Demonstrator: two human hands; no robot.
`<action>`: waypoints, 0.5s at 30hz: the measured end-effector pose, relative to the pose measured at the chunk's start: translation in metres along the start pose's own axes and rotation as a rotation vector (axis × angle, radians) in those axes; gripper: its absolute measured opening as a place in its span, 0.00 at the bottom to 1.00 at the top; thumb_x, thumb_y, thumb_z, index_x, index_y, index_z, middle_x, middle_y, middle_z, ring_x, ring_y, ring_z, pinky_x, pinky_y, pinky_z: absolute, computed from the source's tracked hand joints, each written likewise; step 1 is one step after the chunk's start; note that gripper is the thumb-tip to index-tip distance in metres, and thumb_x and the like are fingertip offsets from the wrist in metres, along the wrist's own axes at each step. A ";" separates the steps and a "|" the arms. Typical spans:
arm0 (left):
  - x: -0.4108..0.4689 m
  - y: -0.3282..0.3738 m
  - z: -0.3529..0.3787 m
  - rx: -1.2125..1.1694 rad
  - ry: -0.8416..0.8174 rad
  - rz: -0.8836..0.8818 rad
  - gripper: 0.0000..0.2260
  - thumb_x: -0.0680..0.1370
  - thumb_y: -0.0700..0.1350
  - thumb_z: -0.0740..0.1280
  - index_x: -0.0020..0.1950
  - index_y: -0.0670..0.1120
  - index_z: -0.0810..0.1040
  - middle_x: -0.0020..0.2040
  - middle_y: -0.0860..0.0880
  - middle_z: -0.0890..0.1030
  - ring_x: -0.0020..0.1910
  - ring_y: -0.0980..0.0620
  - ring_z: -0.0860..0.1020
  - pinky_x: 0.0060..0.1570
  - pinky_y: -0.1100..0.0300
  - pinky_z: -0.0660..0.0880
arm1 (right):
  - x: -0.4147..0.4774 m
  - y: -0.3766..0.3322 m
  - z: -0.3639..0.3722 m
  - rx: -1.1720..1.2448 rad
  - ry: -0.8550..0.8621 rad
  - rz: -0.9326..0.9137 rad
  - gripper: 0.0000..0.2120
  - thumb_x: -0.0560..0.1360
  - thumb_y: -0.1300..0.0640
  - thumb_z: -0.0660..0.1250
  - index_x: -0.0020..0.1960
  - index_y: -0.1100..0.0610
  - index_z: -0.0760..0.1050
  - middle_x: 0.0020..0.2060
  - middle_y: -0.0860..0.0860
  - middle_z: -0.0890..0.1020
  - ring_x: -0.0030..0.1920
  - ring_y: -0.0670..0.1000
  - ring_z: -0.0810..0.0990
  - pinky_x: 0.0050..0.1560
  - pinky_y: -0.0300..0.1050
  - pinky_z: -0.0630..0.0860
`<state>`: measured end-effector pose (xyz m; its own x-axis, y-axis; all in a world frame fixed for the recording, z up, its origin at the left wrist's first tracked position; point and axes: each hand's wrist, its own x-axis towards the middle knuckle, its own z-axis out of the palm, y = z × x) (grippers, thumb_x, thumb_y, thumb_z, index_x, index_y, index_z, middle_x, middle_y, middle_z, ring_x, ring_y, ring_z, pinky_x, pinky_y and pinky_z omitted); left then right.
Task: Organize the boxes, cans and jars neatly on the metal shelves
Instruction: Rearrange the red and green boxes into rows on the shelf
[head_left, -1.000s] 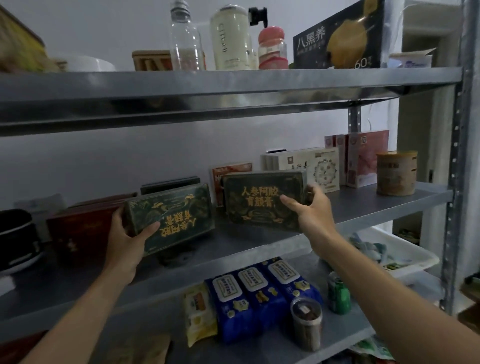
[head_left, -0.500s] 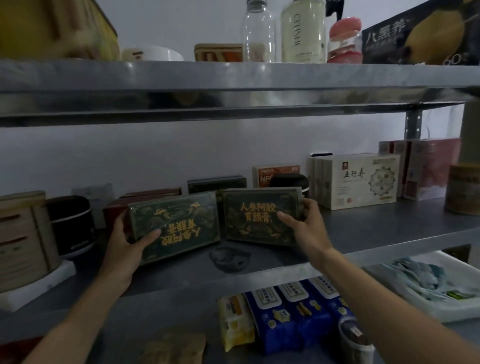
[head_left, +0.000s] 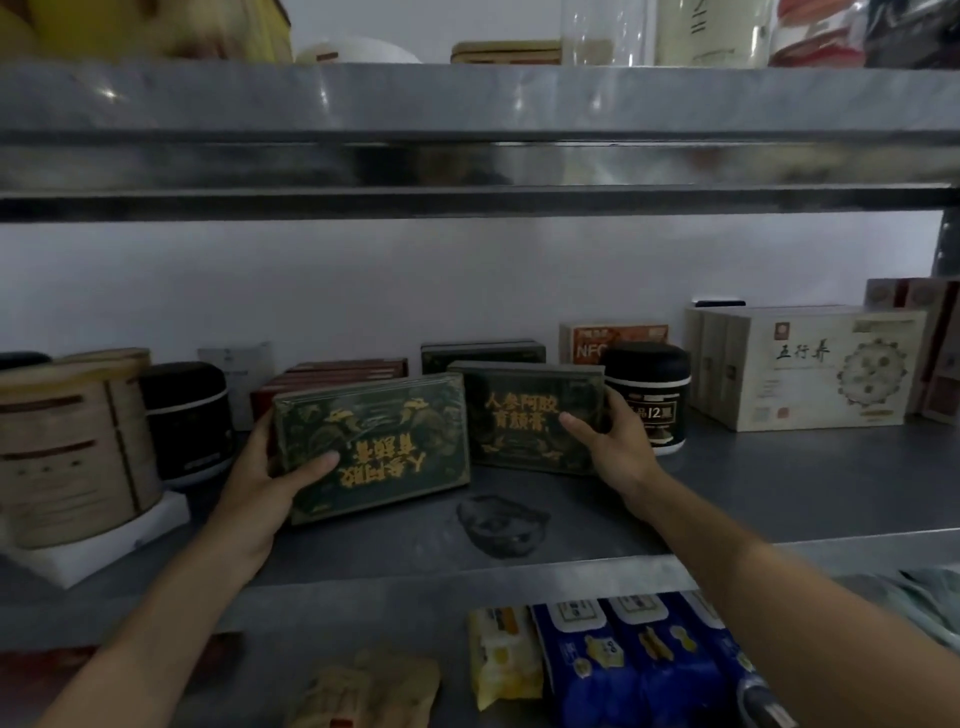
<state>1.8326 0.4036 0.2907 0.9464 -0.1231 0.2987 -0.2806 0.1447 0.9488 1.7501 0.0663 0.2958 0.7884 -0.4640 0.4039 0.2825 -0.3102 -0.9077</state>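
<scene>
Left hand (head_left: 260, 483) grips the left green box (head_left: 371, 447), its gold lettering upside down, on the middle shelf (head_left: 779, 483). Right hand (head_left: 613, 447) clasps the right green box (head_left: 530, 415) just beside it, with a black jar (head_left: 649, 400) close behind on the right.

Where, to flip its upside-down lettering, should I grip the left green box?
Grip the left green box by its short left end, from the left, as the left hand does: thumb in front, fingers behind. It stands on a long edge, and the other green box crowds its right end.
</scene>
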 end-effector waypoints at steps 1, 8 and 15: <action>-0.001 0.001 0.000 -0.006 -0.006 0.002 0.42 0.63 0.44 0.75 0.76 0.55 0.63 0.68 0.51 0.74 0.65 0.50 0.73 0.63 0.52 0.70 | 0.003 0.001 0.003 -0.005 -0.008 -0.001 0.26 0.76 0.55 0.70 0.71 0.54 0.66 0.62 0.51 0.78 0.62 0.53 0.76 0.65 0.57 0.74; -0.005 0.003 0.002 -0.021 -0.035 0.024 0.42 0.63 0.45 0.74 0.75 0.56 0.63 0.66 0.53 0.75 0.63 0.52 0.74 0.57 0.56 0.72 | 0.025 0.005 0.024 -0.040 -0.051 0.042 0.31 0.77 0.57 0.68 0.73 0.58 0.55 0.66 0.56 0.73 0.64 0.56 0.73 0.67 0.53 0.71; -0.004 0.002 0.002 -0.023 -0.029 0.030 0.42 0.62 0.45 0.75 0.74 0.57 0.64 0.64 0.53 0.76 0.60 0.54 0.76 0.54 0.58 0.73 | 0.039 0.008 0.041 -0.154 -0.075 0.008 0.36 0.71 0.62 0.75 0.73 0.57 0.60 0.65 0.55 0.73 0.66 0.56 0.72 0.65 0.47 0.70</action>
<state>1.8281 0.4021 0.2915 0.9325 -0.1473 0.3297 -0.3043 0.1711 0.9371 1.8056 0.0795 0.2993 0.8305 -0.4056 0.3818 0.1932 -0.4331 -0.8804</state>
